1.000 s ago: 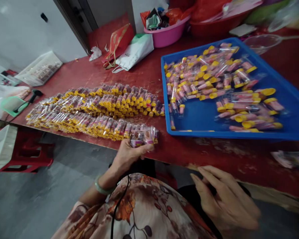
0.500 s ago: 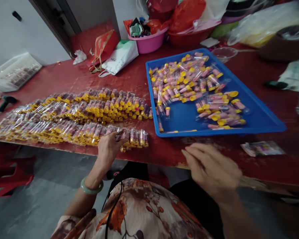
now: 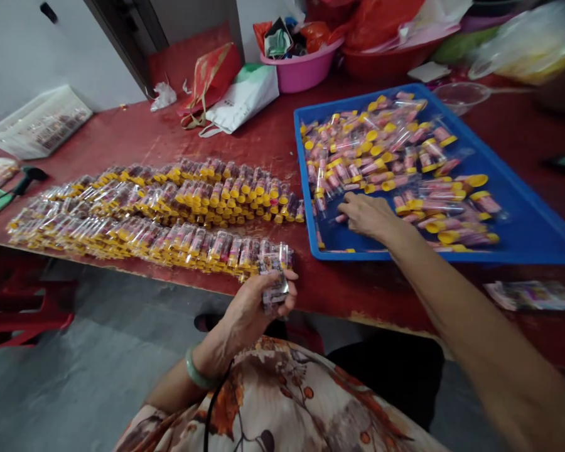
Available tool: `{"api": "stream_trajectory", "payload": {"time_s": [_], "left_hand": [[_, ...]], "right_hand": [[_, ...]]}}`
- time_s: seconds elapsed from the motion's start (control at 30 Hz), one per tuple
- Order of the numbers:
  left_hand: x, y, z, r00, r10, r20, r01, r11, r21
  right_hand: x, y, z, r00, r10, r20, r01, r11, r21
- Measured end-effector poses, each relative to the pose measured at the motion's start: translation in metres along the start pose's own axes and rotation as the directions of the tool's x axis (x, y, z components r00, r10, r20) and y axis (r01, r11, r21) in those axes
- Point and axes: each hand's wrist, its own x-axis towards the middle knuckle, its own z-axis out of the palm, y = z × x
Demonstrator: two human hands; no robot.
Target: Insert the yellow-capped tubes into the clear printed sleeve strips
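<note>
My left hand (image 3: pixel 257 300) is closed around a small wad of shiny printed plastic wrappers (image 3: pixel 274 284), just off the table's front edge. Beside it, the nearest row of wrapped tubes (image 3: pixel 183 245) with yellow caps ends. My right hand (image 3: pixel 370 216) reaches into the blue tray (image 3: pixel 358 255), fingers bent down and closed on a small clear tube (image 3: pixel 341 218) with pink contents. The fingers mostly cover this tube. Around and behind that hand lies a loose pile of yellow-capped tubes (image 3: pixel 371 144).
A further stacked row of tubes (image 3: pixel 216 194) lies behind the front one. Flat printed wrappers (image 3: pixel 534 295) rest at the right front edge. Farther back are a white bag (image 3: pixel 245 97), a pink basin (image 3: pixel 306 69) and, at left, a white basket (image 3: pixel 40 129). A red stool (image 3: pixel 28 311) stands below.
My right hand has moved from before the tray into it and closed on a tube. My left hand has left the tube row and turned, showing the wrappers. The view has shifted left.
</note>
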Motion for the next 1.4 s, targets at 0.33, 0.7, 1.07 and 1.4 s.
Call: {"api": "stream_trajectory", "payload": {"time_s": [0.33,0.7,1.07,1.4], "left_hand": [[0.017,-0.027,0.021,0.994,0.055,-0.098,-0.043,0.991,0.125],[0.021,-0.050,0.040,1.000,0.000,0.000,0.000,0.968,0.250],[0.026,-0.051,0.042,0.996,0.024,-0.091,-0.003,0.974,0.228],[0.031,-0.056,0.050,0.995,0.081,-0.065,-0.070,0.986,0.154]], "right_hand": [[-0.130,-0.057,-0.019,0.909,0.323,-0.263,0.129,0.384,0.915],[-0.161,-0.117,0.004,0.818,0.565,-0.104,-0.068,0.274,0.959],[-0.185,-0.106,-0.004,0.811,0.540,-0.224,-0.041,0.435,0.900],[-0.236,-0.118,0.002,0.790,0.156,-0.593,0.105,0.918,0.382]]}}
